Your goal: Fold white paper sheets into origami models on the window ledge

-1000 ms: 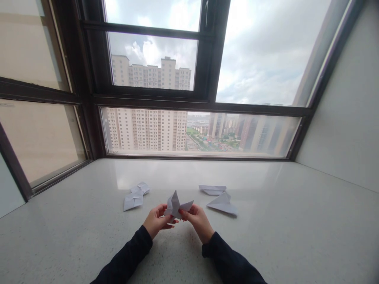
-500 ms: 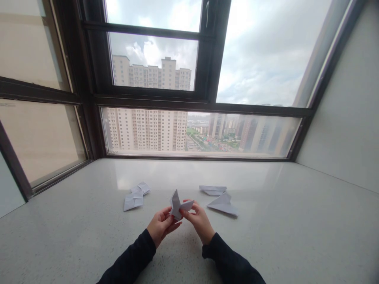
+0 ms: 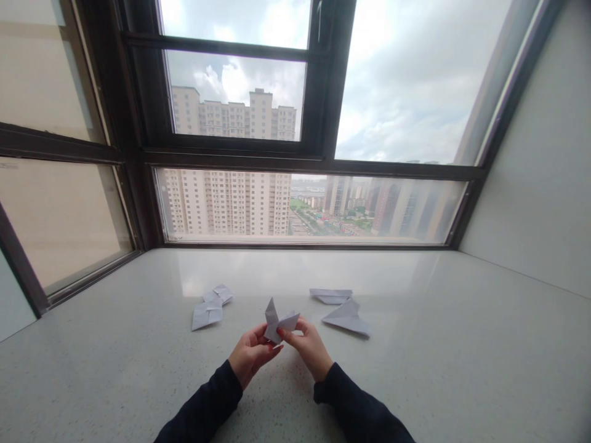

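Between my two hands is a small white folded-paper figure (image 3: 272,317), held just above the pale speckled sill. One pointed flap stands up on its left, and another sticks out to the right. My left hand (image 3: 253,355) grips its lower left side, fingers curled beneath. At the right flap and the middle fold, my right hand (image 3: 310,347) pinches the paper between thumb and fingers. The fingertips behind the paper are partly hidden.
Two folded paper squares, a nearer one (image 3: 207,315) and a farther one (image 3: 223,293), lie to the left. On the right rest a paper plane (image 3: 348,318) and a long folded paper piece (image 3: 330,296). Dark-framed windows (image 3: 295,161) rise behind the sill (image 3: 415,344).
The right thumb and fingers have shifted slightly on the folded paper, and its flaps are tilted a little differently. Both hands keep hold of it. The other paper pieces have stayed put.
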A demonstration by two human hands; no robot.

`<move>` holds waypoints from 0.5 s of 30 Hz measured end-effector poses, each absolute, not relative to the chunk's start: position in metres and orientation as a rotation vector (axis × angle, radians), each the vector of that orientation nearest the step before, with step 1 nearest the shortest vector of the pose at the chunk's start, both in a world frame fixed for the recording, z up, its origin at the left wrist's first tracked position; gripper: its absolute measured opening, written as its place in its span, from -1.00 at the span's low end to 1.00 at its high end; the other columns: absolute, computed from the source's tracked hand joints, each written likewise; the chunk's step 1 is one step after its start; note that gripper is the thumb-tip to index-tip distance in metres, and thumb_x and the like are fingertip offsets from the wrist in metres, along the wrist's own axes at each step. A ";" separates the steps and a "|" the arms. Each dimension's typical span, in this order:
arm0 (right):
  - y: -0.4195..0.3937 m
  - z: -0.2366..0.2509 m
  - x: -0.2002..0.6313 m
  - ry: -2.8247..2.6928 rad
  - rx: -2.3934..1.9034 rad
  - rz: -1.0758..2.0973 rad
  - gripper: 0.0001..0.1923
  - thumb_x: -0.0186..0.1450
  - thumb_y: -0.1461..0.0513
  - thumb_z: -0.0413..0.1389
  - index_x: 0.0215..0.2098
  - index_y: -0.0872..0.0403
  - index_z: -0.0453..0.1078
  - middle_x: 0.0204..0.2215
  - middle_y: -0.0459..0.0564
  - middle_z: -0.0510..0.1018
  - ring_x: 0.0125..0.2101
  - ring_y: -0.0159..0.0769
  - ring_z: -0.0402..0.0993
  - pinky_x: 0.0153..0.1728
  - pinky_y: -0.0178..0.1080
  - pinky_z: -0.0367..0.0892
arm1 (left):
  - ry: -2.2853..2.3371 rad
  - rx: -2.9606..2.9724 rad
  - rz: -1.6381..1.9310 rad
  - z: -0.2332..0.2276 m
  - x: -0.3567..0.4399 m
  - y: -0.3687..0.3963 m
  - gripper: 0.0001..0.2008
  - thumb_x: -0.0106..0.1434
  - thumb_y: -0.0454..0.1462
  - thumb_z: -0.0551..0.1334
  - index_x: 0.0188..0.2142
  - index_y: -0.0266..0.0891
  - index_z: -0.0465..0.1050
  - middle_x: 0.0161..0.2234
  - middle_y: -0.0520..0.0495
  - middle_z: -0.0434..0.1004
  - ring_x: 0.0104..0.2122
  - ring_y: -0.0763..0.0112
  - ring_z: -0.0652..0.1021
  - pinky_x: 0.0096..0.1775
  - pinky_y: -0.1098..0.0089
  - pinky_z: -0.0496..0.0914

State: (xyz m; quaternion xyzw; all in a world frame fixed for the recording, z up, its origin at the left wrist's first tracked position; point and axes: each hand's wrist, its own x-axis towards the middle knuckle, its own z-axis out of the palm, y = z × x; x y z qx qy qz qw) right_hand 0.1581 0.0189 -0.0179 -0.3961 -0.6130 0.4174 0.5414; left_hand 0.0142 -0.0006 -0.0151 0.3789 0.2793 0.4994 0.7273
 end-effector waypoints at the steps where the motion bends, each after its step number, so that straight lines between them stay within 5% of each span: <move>1: 0.019 -0.018 0.158 -1.457 -0.943 0.994 -0.69 -0.06 0.04 0.18 -0.49 0.11 0.46 -0.44 0.01 0.48 -0.36 -0.17 0.38 -0.29 -0.19 0.25 | 0.629 0.834 1.106 -0.015 0.015 -0.001 -0.57 -0.29 -0.39 0.38 -0.31 -0.31 0.47 -0.36 -0.11 0.53 -0.22 0.21 0.45 -0.08 0.26 0.25; 8: 0.020 -0.023 0.157 -1.453 -0.944 1.017 -0.68 -0.04 0.05 0.18 -0.43 0.13 0.44 -0.45 0.01 0.50 -0.40 -0.20 0.37 -0.33 -0.20 0.25 | 0.687 0.759 1.177 -0.017 0.020 -0.001 -0.60 -0.22 -0.24 0.40 -0.33 -0.33 0.48 -0.35 -0.10 0.53 -0.38 0.38 0.50 -0.16 0.33 0.34; 15: 0.017 -0.023 0.153 -1.479 -0.963 1.035 -0.65 -0.03 0.03 0.16 -0.41 0.13 0.39 -0.40 0.02 0.48 -0.39 -0.19 0.38 -0.42 -0.24 0.26 | 0.724 0.799 1.199 -0.021 0.021 0.000 -0.59 -0.20 -0.20 0.39 -0.32 -0.36 0.47 -0.36 -0.14 0.54 -0.35 0.31 0.52 -0.16 0.32 0.35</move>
